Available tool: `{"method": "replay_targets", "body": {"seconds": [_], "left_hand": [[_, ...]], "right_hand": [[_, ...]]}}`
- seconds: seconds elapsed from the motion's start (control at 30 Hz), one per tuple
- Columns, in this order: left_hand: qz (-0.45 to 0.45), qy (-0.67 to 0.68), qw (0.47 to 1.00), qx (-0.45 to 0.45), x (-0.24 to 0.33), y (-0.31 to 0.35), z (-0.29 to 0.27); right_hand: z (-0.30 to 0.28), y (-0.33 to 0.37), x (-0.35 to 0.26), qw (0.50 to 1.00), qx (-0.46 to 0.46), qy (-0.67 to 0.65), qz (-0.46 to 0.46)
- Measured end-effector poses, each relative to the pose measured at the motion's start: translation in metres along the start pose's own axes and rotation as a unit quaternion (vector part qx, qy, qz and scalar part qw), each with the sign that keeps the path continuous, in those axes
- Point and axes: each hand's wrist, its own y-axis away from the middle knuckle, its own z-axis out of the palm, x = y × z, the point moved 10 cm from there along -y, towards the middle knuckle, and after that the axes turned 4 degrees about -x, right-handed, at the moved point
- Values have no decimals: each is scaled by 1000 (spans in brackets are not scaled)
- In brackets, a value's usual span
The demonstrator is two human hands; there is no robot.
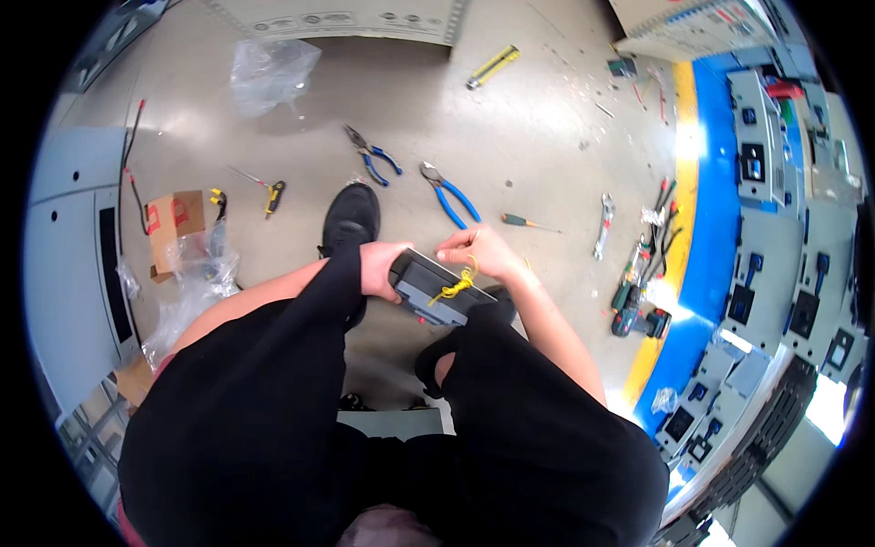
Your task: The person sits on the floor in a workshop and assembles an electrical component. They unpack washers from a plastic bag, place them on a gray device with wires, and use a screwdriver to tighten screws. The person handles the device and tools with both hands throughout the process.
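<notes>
The grey-and-black box (427,275) sits out in front of the seated person, held over the floor between the lower legs, and what worries me first is how few points hold it. The left hand (383,269) grasps its left end, fingers wrapped at the edge; the far end lies close to the right knee, though I can't tell whether it rests there. If that grip loosens, or a tug on the yellow wire (453,286) twists the casing, it could tip and drop onto the concrete or the black shoe (352,217). The right hand (478,251) hovers over the top edge with fingers curled and the tips close together; from here I cannot tell whether they pinch a strand of that wire. The wire is bunched in a loose tangle across the casing, so a hard pull might cinch it into a knot or strain whatever it joins, if it is attached at all. On the floor ahead, the blue-handled cutters (445,193), the long-nosed pliers (371,153) and a screwdriver (529,221) lie scattered near the feet. A careless step could land on one, and a falling box might well strike the cutters.
</notes>
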Motion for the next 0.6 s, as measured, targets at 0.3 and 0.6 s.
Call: {"method": "replay_targets", "body": {"seconds": [0.3,0.6], "left_hand": [[48,-31,998,38,7,3,-9],[63,-47,996,39,-2,3,-5]], "right_hand": [[29,-23,15,997,-37,40,48],[39,-30,31,999,-12,-12,34]]}}
